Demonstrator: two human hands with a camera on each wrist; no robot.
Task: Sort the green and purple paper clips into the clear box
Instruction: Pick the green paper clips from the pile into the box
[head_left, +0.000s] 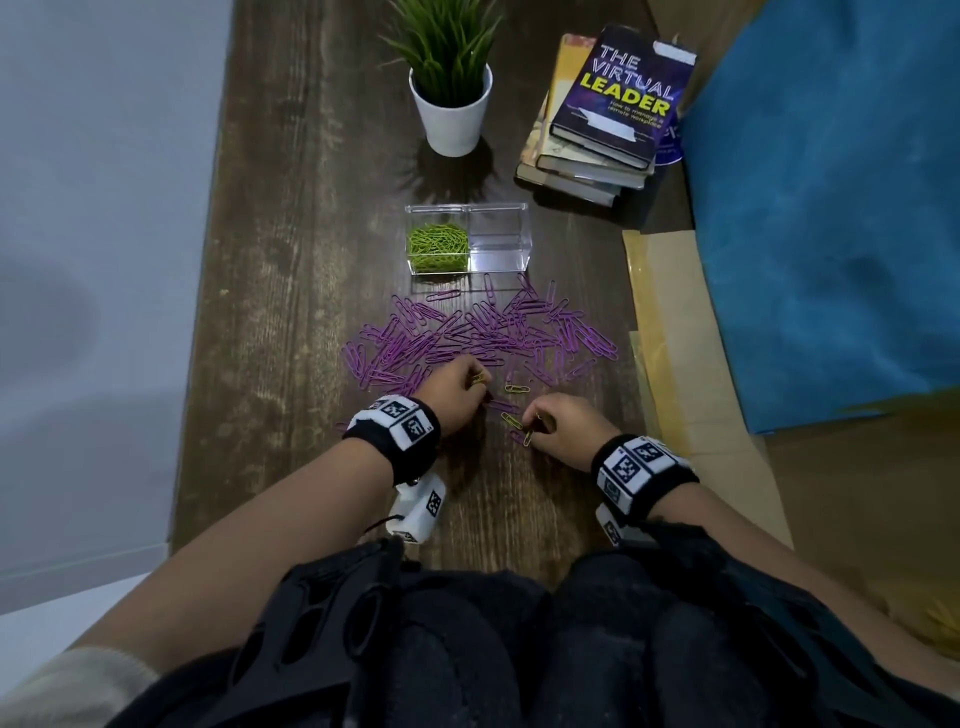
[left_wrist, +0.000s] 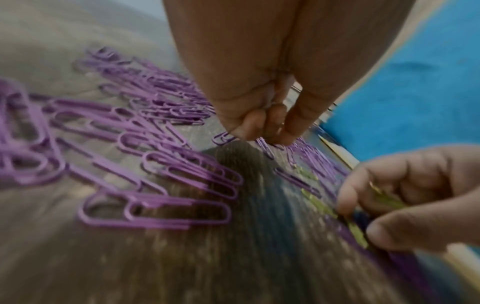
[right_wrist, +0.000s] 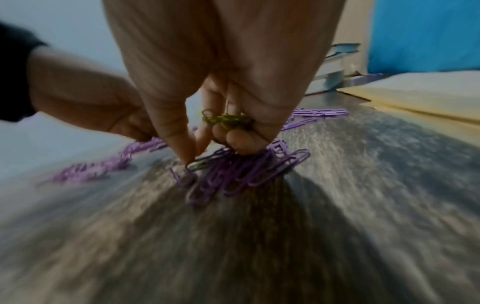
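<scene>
Lettering on the top book (head_left: 621, 93) reads "THE VIRTUAL LEADER". In the head view, the left hand (head_left: 457, 395) clutches green clips; the right hand (head_left: 566, 426) pinches one off the counter (head_left: 291, 260). The clear box (head_left: 467, 239), at 12 o'clock from the purple clips (head_left: 483, 338), holds green clips in its left compartment. The left wrist view is blurred. Only the right wrist view shows the green bunch (right_wrist: 226, 120) curled into the right palm.
</scene>
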